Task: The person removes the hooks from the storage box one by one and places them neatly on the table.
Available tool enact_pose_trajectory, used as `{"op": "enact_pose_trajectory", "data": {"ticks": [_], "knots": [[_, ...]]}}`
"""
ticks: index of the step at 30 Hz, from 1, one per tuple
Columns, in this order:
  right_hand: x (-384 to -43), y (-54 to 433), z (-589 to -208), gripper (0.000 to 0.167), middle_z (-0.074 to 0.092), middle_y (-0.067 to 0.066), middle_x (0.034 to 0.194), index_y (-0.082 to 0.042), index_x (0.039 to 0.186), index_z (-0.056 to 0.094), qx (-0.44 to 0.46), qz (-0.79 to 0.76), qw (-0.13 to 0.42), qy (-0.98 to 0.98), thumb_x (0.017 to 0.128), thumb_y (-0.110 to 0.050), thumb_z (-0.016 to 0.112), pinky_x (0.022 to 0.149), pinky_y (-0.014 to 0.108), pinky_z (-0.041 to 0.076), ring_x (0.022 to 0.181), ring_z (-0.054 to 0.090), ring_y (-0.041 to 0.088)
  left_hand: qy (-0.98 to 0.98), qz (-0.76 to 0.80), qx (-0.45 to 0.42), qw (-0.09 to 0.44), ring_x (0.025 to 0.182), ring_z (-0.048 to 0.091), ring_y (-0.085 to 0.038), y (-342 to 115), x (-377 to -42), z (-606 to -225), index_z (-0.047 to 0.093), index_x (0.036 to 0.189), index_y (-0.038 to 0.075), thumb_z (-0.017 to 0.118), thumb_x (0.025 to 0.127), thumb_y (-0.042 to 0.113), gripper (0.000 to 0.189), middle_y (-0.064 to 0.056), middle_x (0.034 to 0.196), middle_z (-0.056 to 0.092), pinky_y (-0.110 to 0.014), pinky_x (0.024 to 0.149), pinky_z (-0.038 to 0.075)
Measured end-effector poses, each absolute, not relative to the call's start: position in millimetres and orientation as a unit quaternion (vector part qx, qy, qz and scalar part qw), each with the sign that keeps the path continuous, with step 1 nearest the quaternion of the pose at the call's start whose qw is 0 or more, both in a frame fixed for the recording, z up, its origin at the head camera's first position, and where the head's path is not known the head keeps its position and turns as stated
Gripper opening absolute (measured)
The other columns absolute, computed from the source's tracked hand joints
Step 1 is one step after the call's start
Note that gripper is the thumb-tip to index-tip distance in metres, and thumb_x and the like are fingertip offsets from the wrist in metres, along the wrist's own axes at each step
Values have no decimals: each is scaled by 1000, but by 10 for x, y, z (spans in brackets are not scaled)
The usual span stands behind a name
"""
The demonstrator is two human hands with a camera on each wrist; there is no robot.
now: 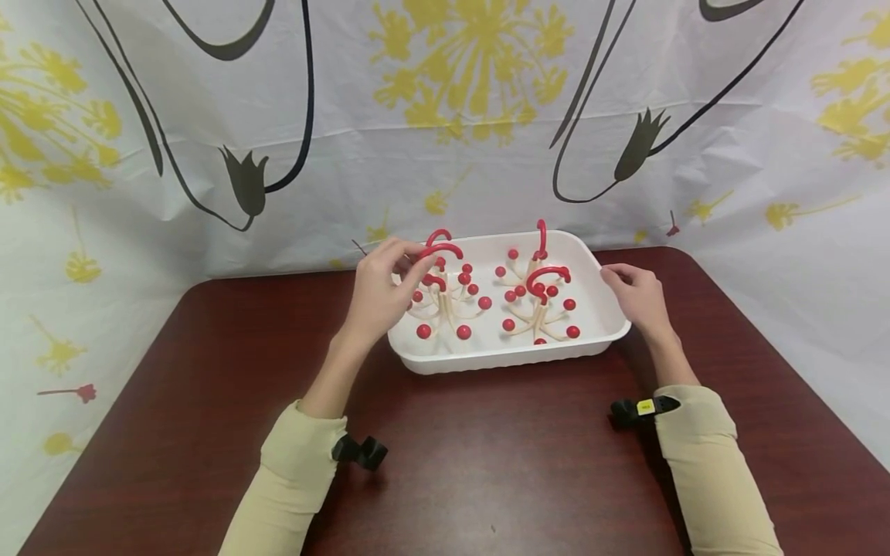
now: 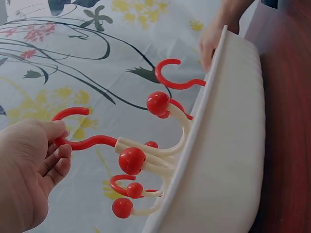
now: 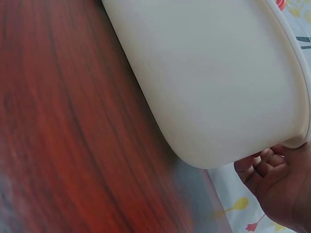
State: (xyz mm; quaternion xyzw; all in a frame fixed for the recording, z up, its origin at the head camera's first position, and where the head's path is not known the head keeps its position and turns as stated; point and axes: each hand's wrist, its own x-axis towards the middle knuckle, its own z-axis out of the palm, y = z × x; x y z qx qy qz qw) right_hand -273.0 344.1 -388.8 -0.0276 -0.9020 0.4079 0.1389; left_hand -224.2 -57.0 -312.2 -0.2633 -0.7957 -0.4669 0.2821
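A white plastic tray (image 1: pixel 511 359) stands on the table, holding several multi-arm hook hangers with red hooks, cream arms and red ball tips. My left hand (image 1: pixel 382 289) pinches the red hook of the front-left hanger (image 1: pixel 445 305) between thumb and fingers. In the left wrist view, that hanger (image 2: pixel 99 141) has its cream stem and arms inside the tray, partly hidden by the tray wall. At the tray's right end, my right hand (image 1: pixel 638 301) grips the rim, and the right wrist view shows curled fingers (image 3: pixel 245 165) under the rim.
Two hangers stand in the tray's right half, one in front (image 1: pixel 538 316) and one behind (image 1: pixel 541 239). Another red hook (image 1: pixel 438 234) rises at the back left. A patterned white cloth (image 1: pixel 431 154) hangs behind the dark wooden table (image 1: pixel 487 455).
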Motion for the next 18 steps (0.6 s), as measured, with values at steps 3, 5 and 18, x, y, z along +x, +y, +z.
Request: {"op": "enact_pose_trajectory", "data": {"ticks": [3, 5, 18], "knots": [[-2733, 3443, -3890, 52, 66, 27, 120, 5, 128, 65, -31, 408, 137, -902, 105, -40, 51, 60, 10, 44, 92, 61, 29, -791, -467, -264, 293, 72, 61, -18, -615, -2242, -3092, 73, 104, -1, 77, 90, 10, 19, -10, 93, 66, -28, 65, 52], [-2730, 3442, -3890, 53, 66, 28, 120, 5, 129, 64, -33, 409, 135, -902, 105, -40, 51, 60, 11, 44, 92, 61, 29, -788, -467, -265, 301, 72, 61, -18, -653, -2244, -3069, 73, 105, -2, 76, 91, 8, 17, -11, 93, 66, -26, 65, 51], [-2727, 3433, -3886, 54, 65, 29, 120, 6, 130, 63, -34, 420, 129, -898, 105, -40, 50, 60, 11, 44, 93, 60, 31, -794, -455, -217, 340, 76, 61, -18, -1019, -2236, -2941, 72, 106, -3, 75, 92, 11, 20, -12, 94, 64, -20, 70, 51]]}}
